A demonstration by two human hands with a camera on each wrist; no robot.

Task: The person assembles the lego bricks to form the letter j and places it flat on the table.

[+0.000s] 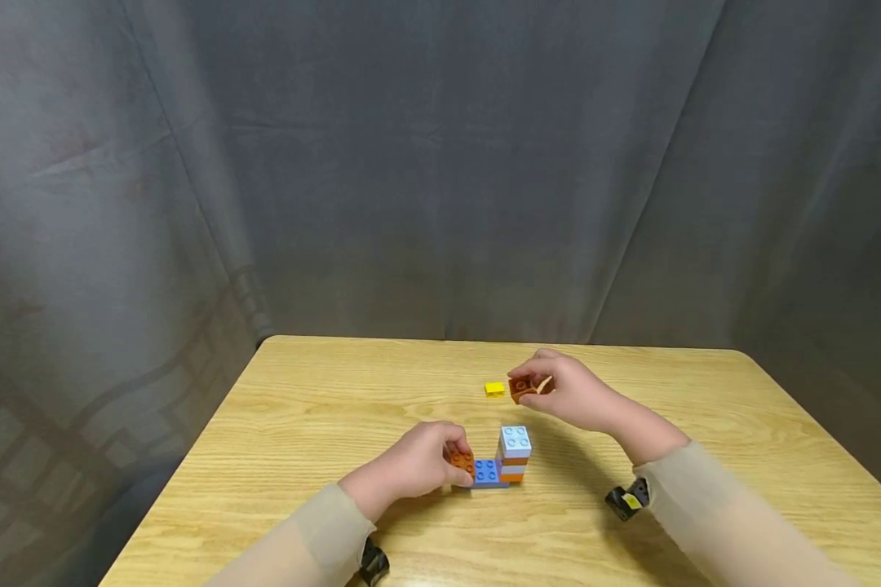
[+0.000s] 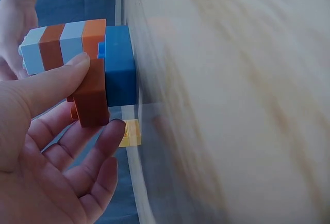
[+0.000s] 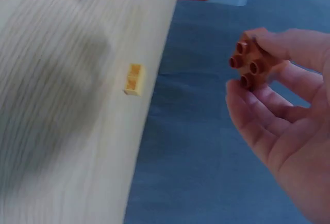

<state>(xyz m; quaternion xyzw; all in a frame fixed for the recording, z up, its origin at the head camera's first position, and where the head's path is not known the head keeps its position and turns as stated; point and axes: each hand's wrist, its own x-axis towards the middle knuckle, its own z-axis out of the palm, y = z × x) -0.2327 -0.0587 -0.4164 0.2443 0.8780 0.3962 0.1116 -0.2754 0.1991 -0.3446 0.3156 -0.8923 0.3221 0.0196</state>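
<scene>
Between thumb and fingers my left hand point(image 1: 418, 461) grips a reddish-brown brick point(image 2: 92, 97) at the left end of a long blue brick point(image 1: 487, 473). Whether the two are fully pressed together I cannot tell. On the blue brick's right end rises a stack point(image 1: 515, 453) of alternating orange or brown and pale blue bricks, pale blue on top. My right hand point(image 1: 576, 393) is raised beyond the stack and pinches another reddish-brown brick point(image 3: 251, 61). Its hollow underside shows in the head view, its studs in the right wrist view. A small yellow brick point(image 1: 494, 390) lies just left of it.
The wooden table point(image 1: 323, 408) has its far edge in front of a grey curtain point(image 1: 426, 179). Black wrist cameras point(image 1: 626, 499) hang below both sleeves, close to the tabletop.
</scene>
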